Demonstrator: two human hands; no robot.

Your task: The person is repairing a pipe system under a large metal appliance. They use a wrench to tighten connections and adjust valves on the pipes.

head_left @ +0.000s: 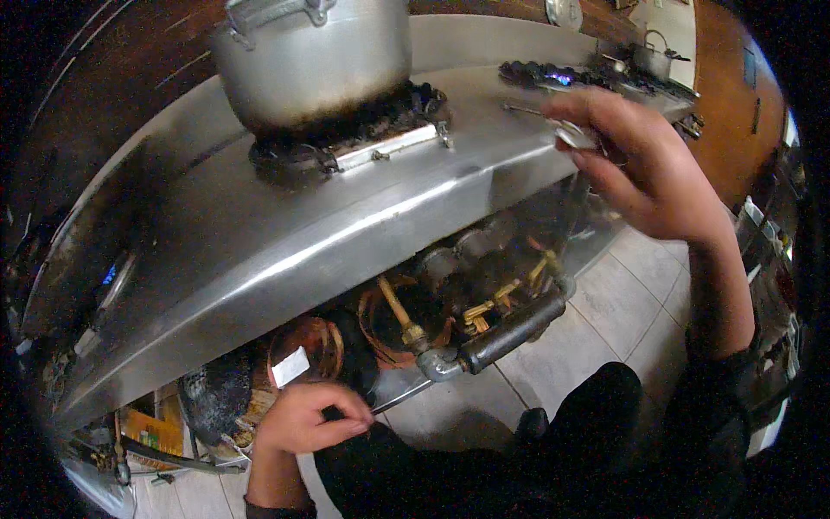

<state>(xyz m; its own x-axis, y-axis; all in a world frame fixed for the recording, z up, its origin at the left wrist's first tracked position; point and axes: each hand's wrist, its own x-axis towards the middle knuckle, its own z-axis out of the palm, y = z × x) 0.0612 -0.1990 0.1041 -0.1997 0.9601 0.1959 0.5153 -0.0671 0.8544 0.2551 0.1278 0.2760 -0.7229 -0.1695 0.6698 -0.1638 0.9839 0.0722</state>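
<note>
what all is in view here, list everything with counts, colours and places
Large round metal pot: one, silver, upper left
Sooty gas burner: one, black, beneath that pot
Broad metal stovetop: one, silver, across the middle
Small metal pot: one, grey, upper right
Gas flames: two, blue, upper right and far left
Flat card: one, white, below the stovetop
Thick pipe: one, dark, below the stovetop
Floor tiles: several, grey, lower right
Small shiny object: one, silvery, blurred, in the right hand
Left hand: one, dark sleeve, below the card
Right hand: one, dark sleeve, over the stovetop's right side
</note>
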